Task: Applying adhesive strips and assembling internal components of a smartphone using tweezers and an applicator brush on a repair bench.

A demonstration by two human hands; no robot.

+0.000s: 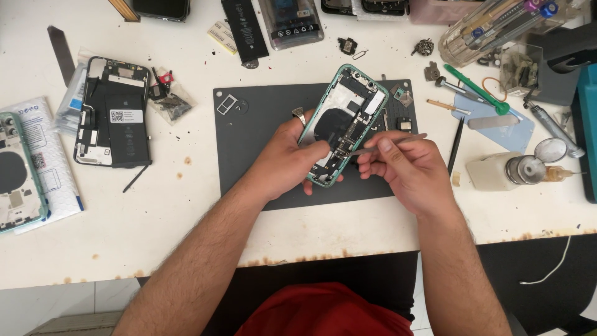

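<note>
My left hand [287, 155] grips the lower left side of an opened green-framed phone [349, 115], tilted up off the dark grey work mat [255, 118]. The phone's back is off and its boards and black coil show. My right hand [407, 168] pinches metal tweezers [398, 140], whose tip points left into the phone's lower middle. A ring sits on a finger of my left hand.
A second opened phone with a black battery [115, 112] lies at left, another green phone shell [15, 171] at the far left edge. Loose screws and small parts, a green screwdriver [479, 90], a tool jar [491, 28] and a small bottle [519, 169] crowd the right.
</note>
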